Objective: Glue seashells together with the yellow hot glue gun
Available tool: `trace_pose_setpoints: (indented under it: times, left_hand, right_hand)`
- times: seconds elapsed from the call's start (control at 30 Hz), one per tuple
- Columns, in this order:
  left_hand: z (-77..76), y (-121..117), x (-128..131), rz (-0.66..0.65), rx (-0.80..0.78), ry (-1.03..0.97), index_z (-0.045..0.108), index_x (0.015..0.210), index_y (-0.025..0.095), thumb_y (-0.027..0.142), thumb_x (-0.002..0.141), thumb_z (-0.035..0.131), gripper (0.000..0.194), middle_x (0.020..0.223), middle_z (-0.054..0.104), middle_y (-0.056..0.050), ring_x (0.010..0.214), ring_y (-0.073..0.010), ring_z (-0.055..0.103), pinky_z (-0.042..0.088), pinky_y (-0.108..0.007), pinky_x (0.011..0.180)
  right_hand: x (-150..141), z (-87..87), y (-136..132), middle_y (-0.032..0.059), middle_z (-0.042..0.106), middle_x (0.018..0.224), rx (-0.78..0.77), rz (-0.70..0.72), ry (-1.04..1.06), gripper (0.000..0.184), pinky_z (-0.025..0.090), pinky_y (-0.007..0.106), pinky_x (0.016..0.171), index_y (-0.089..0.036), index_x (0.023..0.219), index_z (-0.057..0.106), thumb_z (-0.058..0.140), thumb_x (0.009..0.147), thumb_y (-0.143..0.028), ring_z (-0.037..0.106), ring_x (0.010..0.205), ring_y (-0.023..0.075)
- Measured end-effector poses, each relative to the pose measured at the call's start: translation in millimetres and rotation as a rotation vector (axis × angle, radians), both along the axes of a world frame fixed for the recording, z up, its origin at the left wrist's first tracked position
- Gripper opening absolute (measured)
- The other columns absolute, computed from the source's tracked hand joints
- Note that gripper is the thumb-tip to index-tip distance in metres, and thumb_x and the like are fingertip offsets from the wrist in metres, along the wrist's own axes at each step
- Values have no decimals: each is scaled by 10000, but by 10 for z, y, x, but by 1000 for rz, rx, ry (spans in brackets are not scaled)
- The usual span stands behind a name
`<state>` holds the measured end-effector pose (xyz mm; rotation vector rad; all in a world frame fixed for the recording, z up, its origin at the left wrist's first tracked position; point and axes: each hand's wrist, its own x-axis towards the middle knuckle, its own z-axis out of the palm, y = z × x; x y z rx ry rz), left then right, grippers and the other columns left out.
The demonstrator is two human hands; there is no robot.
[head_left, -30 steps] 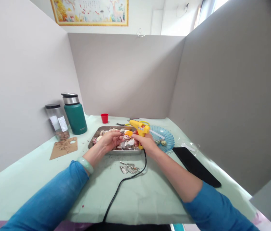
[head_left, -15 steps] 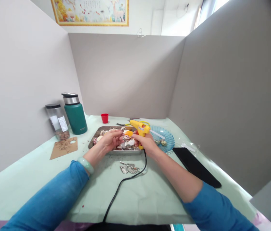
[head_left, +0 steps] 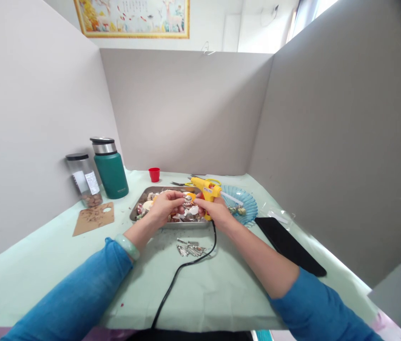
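Note:
My left hand (head_left: pixel 168 207) is closed in a pinch over the metal tray (head_left: pixel 182 226). At its fingertips is a small greyish piece (head_left: pixel 188 199), too small to tell its kind. My right hand (head_left: pixel 217 209) is wrapped round the handle of a yellow hot glue gun (head_left: pixel 207 188), its thumb stretching toward the left fingertips. The gun's nozzle points left and a glue stick (head_left: pixel 232 198) juts from its back. An orange shell (head_left: pixel 191 195) shows between my hands; whether I touch it, I cannot tell. Many seashells (head_left: pixel 194 210) fill the tray.
Silver metal clips (head_left: pixel 191 248) lie before the tray, near the black cord (head_left: pixel 177 272). A blue plate (head_left: pixel 248 203) and a black slab (head_left: pixel 289 246) are at right. Leftward stand a green bottle (head_left: pixel 111 175), a jar (head_left: pixel 86 182), cardboard (head_left: pixel 94 219) and a red cup (head_left: pixel 154 174).
My left hand has shifted slightly right, closer to my right hand. The greyish piece now shows at its fingertips, in front of part of the orange shell. The glue gun is nearly still.

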<state>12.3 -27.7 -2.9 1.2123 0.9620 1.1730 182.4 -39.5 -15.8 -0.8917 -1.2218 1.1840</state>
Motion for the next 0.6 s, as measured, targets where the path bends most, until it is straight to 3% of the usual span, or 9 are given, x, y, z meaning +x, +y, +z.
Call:
trace_pose_setpoints:
  times: [0.27,0.6]
  left_hand:
    - [-54,7,40,-53,162,137,616,725,141,131,673,725,121,534,602,15,451,-97,574,448,-193,460]
    - [-10,-47,50,-84,104,117,646,765,123,112,700,709,91,541,646,-27,503,-121,625,482,-200,519]
  right_hand:
    - [-4,13,-14,-63,535,520,6,16,-33,348,395,210,426,-174,808,568,778,595,-352,480,428,80]
    - [-6,-9,3,-68,533,536,8,1,-25,333,391,205,425,-176,802,555,764,595,-331,477,443,76]
